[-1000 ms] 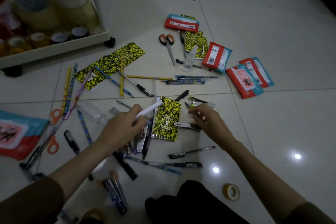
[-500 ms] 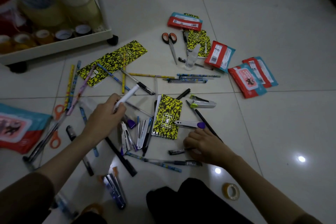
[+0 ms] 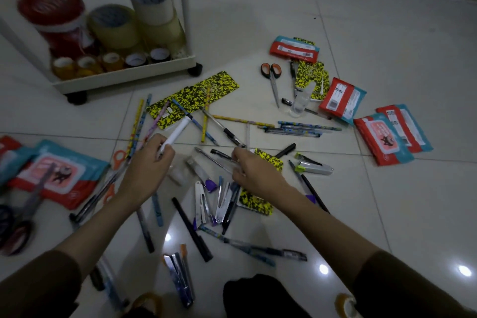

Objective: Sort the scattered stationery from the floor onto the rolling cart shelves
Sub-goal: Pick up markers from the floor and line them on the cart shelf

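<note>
The left hand [image 3: 147,170] is gripping one white marker [image 3: 176,133], fingers curled round its lower end; the right hand [image 3: 254,171] is pinching one clear pen [image 3: 219,161] above the floor [image 3: 387,201] pile. Beyond are lying one orange-handled scissors [image 3: 271,77] and three red packets [image 3: 342,99], and the cart [image 3: 124,79] is carrying tape rolls at far left

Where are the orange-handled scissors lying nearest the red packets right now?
In the head view, the orange-handled scissors lie on the floor upper right of centre, blades pointing toward the person, just below a red packet and left of a yellow-black card.
</note>
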`<state>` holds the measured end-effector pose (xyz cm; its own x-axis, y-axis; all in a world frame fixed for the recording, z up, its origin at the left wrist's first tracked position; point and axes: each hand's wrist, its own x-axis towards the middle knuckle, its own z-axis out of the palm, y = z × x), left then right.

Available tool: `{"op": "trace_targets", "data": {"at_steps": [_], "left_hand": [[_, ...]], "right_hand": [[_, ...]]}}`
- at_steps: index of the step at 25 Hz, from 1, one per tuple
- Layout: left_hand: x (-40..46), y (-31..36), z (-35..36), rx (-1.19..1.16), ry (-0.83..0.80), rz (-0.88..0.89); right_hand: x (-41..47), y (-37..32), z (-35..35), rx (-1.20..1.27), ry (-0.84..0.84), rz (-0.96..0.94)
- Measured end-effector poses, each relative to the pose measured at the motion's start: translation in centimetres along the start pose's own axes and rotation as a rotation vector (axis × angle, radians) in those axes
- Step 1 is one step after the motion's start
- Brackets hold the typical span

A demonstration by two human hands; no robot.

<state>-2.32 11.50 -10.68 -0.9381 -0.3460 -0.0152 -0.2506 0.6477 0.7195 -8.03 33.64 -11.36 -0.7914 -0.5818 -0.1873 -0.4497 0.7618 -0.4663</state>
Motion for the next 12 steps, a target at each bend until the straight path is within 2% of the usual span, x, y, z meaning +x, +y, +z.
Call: {"op": "trace_targets", "data": {"at_steps": [3, 7, 9, 12], "left_hand": [[-0.3, -1.2, -2.0, -0.003, 0.079, -0.054], [-0.9, -3.6, -4.2, -0.081, 0.15, -0.169], [-0.9, -4.6, -5.3, -0.126, 0.191, -0.22], [0.1, -5.3, -7.1, -0.188, 0.244, -0.206]], "right_hand": [[4.0, -1.2, 1.5, -0.154, -0.087, 0.026], [5.8, -1.5, 2.4, -0.224, -0.14, 0.028], [6.3, -2.0, 1.8, -0.16, -0.107, 0.019], [7.5, -3.8, 0.1, 0.09, 0.009, -0.081]]}}
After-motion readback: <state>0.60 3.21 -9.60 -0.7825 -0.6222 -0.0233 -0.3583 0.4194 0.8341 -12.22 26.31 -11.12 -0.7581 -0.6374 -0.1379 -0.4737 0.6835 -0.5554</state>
